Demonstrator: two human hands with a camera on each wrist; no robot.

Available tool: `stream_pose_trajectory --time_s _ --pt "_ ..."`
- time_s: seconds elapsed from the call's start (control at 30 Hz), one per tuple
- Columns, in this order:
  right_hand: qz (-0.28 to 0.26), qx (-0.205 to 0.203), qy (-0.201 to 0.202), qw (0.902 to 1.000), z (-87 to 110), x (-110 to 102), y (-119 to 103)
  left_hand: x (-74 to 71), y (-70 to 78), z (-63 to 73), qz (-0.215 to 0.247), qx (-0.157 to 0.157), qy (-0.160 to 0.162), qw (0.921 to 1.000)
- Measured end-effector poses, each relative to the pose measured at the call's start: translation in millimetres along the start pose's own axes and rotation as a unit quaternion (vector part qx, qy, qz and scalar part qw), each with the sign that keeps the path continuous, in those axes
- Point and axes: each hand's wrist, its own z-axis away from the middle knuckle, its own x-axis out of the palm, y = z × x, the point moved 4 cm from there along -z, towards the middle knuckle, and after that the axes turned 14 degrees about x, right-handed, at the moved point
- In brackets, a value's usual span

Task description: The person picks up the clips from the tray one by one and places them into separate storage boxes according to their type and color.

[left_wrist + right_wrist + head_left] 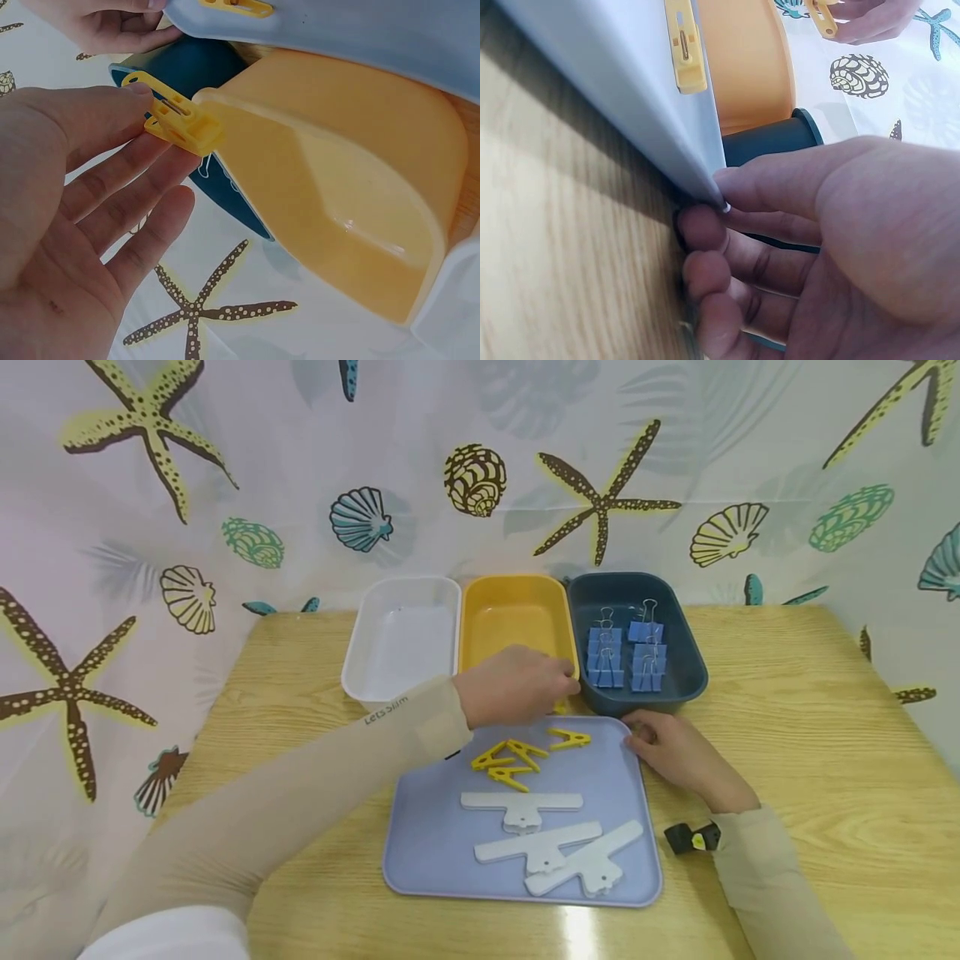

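Note:
My left hand (517, 685) is at the near right edge of the yellow bin (517, 618). Between thumb and fingers it pinches a yellow clothespin (184, 124), held by the bin's rim; the other fingers are spread. My right hand (678, 756) grips the far right corner of the lilac tray (427, 835), thumb over the rim and fingertips low against the wood, as the right wrist view shows. On the tray lie several yellow clothespins (570, 739), and nearer the front, three white wide-jawed clips (521, 802), two of them overlapping.
Left of the yellow bin stands a white bin (401, 643). A dark teal bin (686, 668) on the right holds several blue binder clips (606, 652) in two rows. Behind the wooden table (795, 718) hangs a curtain (420, 435) printed with shells and starfish.

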Motion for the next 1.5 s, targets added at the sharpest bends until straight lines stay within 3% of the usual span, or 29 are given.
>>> stream_pose_trajectory --time_s 0.3,0.63,1.5 --pt "-0.004 -0.008 0.003 1.0000 0.6 -1 -1 -2.6 -5.5 -1.4 -0.002 -0.002 -0.001 1.0000" --pt "-0.003 -0.006 0.004 1.0000 -1.2 -1 1 -1.3 -12.0 -1.0 0.001 -0.006 0.020 0.9998" --pt "-0.009 -0.008 0.002 0.9999 1.8 -2 1 9.2 -37.2 -8.8 0.064 -0.033 0.017 0.9972"
